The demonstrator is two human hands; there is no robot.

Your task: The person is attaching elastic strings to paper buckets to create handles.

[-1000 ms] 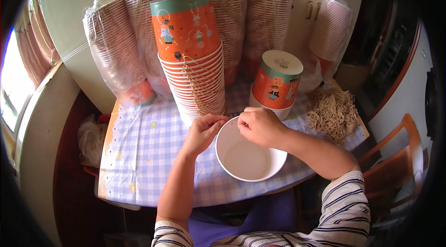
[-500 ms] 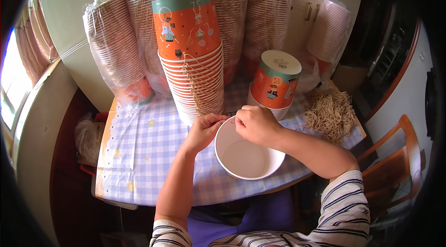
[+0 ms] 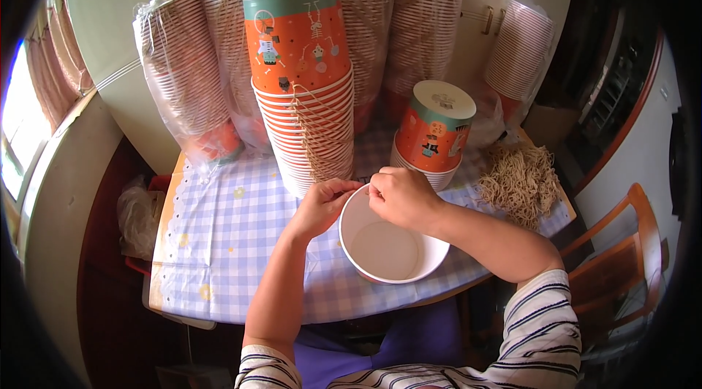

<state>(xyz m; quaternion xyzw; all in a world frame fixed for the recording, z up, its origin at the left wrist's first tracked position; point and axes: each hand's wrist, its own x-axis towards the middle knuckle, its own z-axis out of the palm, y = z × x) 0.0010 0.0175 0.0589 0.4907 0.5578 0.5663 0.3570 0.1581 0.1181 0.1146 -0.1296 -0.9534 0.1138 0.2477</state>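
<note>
A white-lined paper bucket point(image 3: 391, 254) is tilted with its mouth toward me at the table's front edge. My left hand point(image 3: 323, 206) is closed at the bucket's far left rim, its fingertips pressed together on the outside. My right hand point(image 3: 402, 195) is curled over the far rim, with fingertips reaching inside the wall. Whatever lies between the right fingers is hidden. Just beyond my hands stands a tall stack of upside-down orange and green paper buckets point(image 3: 300, 45), with loops of tan twine point(image 3: 313, 133) hanging down its side.
Behind my right hand is a shorter bucket stack point(image 3: 431, 133). A heap of tan twine pieces point(image 3: 521, 180) lies at the table's right. Several plastic-wrapped bucket stacks point(image 3: 179, 67) line the back. A checked cloth point(image 3: 227, 243) covers the table; a wooden chair point(image 3: 621, 257) stands right.
Both hands stay at the bucket's far rim, with hardly any shift in the right fingers. The whole view has moved slightly.
</note>
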